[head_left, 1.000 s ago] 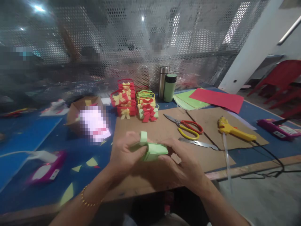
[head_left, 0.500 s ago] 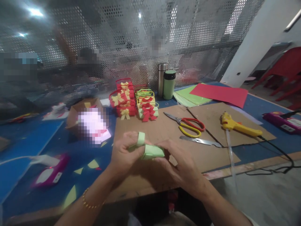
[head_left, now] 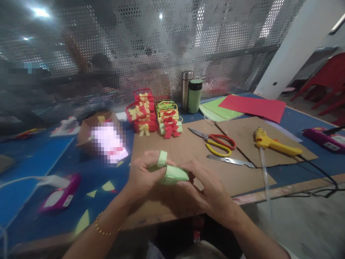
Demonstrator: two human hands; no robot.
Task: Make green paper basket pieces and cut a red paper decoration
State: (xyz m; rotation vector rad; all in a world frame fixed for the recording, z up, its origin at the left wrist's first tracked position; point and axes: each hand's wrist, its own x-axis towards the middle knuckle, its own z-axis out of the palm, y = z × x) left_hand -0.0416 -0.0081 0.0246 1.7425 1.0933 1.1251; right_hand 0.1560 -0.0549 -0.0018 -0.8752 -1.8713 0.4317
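In the head view, a pale green paper box (head_left: 175, 174) is being held between both hands, just above the cardboard (head_left: 237, 183) that is being carried by the blue worktop (head_left: 16, 223). By the left hand (head_left: 144, 172), the box's left end is being grasped, with the thumb being pressed against it; by the fingers of the right hand (head_left: 207, 187), the opposite end is being pinched. A pale green strip (head_left: 162, 157) is being held upright beside the left fingers; whether it is being joined to the box cannot be told. A beaded bracelet (head_left: 104, 228) is being worn on the left wrist.

From the held box, clock directions are being used. At 11 o'clock, red boxes (head_left: 145, 120) are being topped by yellow bows; at 12, green and yellow boxes (head_left: 169, 122) are being fronted by red bows. Two bottles are being kept between 12 and 1, a steel flask (head_left: 185, 91) and a green bottle (head_left: 194, 97). Scissors (head_left: 219, 140) are being supported on the cardboard at 2, their handles spread. Between 2 and 3, a metal blade (head_left: 230, 161) and, farther off, a yellow glue gun (head_left: 277, 144) are being borne there too. At 10, a blurred bright object is being held in an open carton (head_left: 86, 131).
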